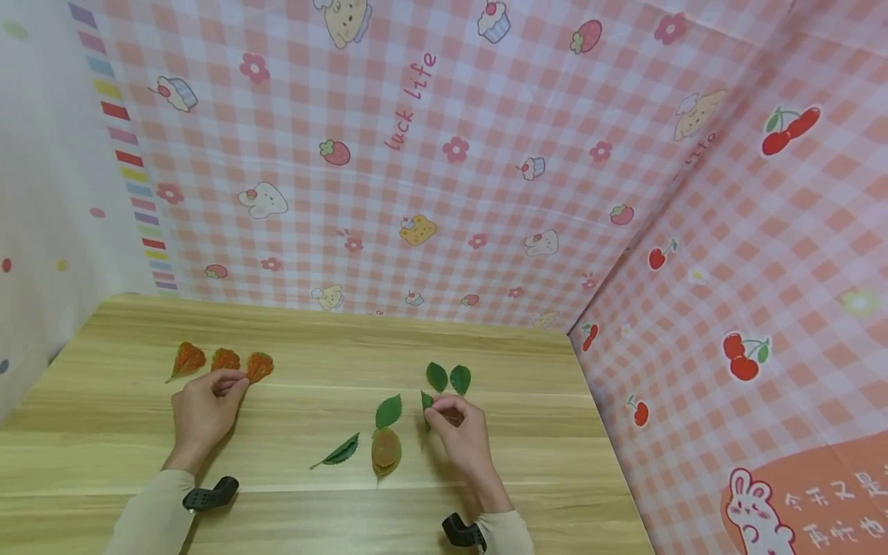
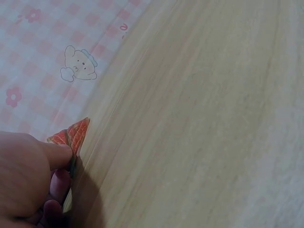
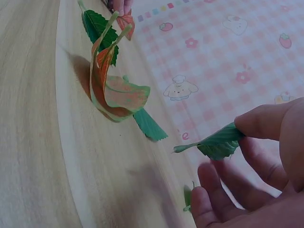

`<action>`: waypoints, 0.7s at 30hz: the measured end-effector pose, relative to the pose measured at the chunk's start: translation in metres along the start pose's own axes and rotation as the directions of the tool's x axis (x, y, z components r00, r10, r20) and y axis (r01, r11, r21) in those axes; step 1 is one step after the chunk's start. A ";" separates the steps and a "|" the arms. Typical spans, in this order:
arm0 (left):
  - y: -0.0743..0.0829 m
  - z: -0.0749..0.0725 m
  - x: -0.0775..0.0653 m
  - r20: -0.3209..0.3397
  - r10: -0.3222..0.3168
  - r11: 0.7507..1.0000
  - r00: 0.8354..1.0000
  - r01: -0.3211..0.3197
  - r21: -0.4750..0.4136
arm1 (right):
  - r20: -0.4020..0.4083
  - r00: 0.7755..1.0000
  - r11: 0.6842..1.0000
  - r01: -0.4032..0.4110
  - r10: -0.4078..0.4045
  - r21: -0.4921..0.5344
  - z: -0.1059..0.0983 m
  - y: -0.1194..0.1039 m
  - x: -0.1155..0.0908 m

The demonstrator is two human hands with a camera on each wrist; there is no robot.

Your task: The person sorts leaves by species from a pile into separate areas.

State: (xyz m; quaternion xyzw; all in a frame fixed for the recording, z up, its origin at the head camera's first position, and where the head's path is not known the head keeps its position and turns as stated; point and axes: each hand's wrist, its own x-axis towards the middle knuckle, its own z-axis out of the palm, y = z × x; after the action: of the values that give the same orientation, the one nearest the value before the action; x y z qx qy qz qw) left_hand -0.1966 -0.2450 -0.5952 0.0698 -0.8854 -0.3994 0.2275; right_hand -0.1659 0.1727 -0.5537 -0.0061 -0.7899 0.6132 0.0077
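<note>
Between thumb and fingers my left hand (image 1: 210,408) pinches an orange-red leaf (image 1: 260,367) by its stem end. Two similar orange leaves, the left one (image 1: 188,360) and the middle one (image 1: 225,360), lie beside it in a row. My right hand (image 1: 461,433) pinches a green serrated leaf (image 3: 221,141), its stem pointing away from the fingers. Just beyond that hand lie two green leaves, one at left (image 1: 436,376) and one at right (image 1: 460,379). Left of it are a green leaf (image 1: 388,412), a curled brownish-orange leaf pair (image 1: 386,452) and a folded green leaf (image 1: 340,450).
The wooden table (image 1: 312,516) meets a pink checked cloth wall (image 1: 388,254) at the back and another patterned wall (image 1: 694,308) on the right. A white dotted wall (image 1: 48,193) stands at the left. Black wrist straps (image 1: 211,494) sit on both sleeves.
</note>
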 end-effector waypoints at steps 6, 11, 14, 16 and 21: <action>0.000 0.000 0.000 0.007 -0.016 1.000 1.000 0.016 -0.006 | -0.013 1.000 1.000 -0.013 0.013 -0.008 -0.001 0.001 0.000; -0.001 0.001 0.000 0.001 -0.018 1.000 1.000 0.018 -0.011 | -0.025 1.000 1.000 -0.013 0.013 -0.008 -0.002 0.000 -0.003; -0.001 0.001 -0.001 -0.002 -0.017 1.000 1.000 0.016 -0.011 | -0.027 1.000 1.000 -0.014 0.014 -0.004 -0.002 0.001 -0.003; -0.001 0.001 -0.001 -0.004 -0.016 1.000 1.000 0.016 -0.010 | -0.027 1.000 1.000 -0.015 0.015 0.007 -0.003 0.001 -0.003; -0.002 0.002 0.000 -0.005 -0.017 1.000 1.000 0.017 -0.011 | -0.011 0.999 0.996 -0.033 0.033 0.078 -0.005 0.005 -0.003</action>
State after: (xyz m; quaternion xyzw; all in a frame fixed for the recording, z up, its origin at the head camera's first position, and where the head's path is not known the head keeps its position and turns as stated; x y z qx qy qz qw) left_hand -0.1971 -0.2449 -0.5978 0.0773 -0.8820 -0.4058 0.2267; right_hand -0.1623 0.1785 -0.5571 -0.0227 -0.7651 0.6435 0.0028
